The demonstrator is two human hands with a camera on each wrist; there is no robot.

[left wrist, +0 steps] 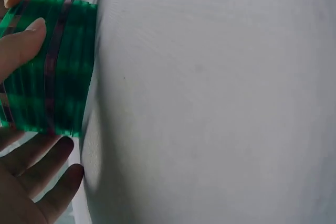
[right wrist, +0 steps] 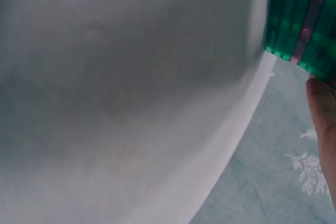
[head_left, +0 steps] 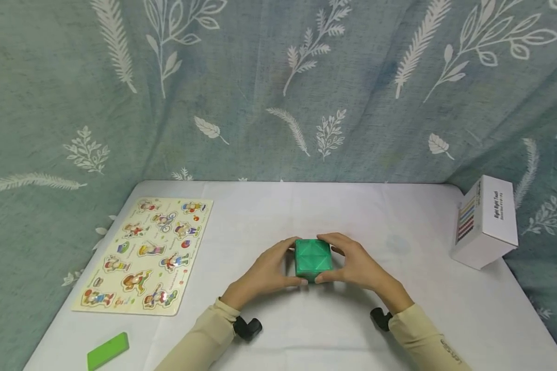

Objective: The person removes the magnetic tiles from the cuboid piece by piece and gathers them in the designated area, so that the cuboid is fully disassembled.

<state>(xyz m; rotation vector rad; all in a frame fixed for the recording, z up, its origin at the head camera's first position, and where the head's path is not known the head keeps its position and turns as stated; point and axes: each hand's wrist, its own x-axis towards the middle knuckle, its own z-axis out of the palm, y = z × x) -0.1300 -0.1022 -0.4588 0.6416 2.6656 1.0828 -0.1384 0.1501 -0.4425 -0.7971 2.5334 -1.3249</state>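
Observation:
A stack of green see-through square tiles (head_left: 313, 257), like magnetic building tiles, stands on the white table in the middle of the head view. On its left side my left hand (head_left: 272, 266) grips it with the thumb at the near corner and fingers at the far side. My right hand (head_left: 355, 263) holds the opposite side in the same way. Layered edges of the stack (left wrist: 68, 66) with dark reddish bands show in the left wrist view. The right wrist view catches only a corner of the stack (right wrist: 299, 19) and part of the right hand (right wrist: 324, 124).
A puzzle board (head_left: 141, 257) with cartoon figures lies at the left. Near the front left is a bright green block (head_left: 108, 351). A white box (head_left: 485, 221) with coloured stripes stands at the right edge. Behind the table hangs a leaf-patterned cloth (head_left: 241, 87).

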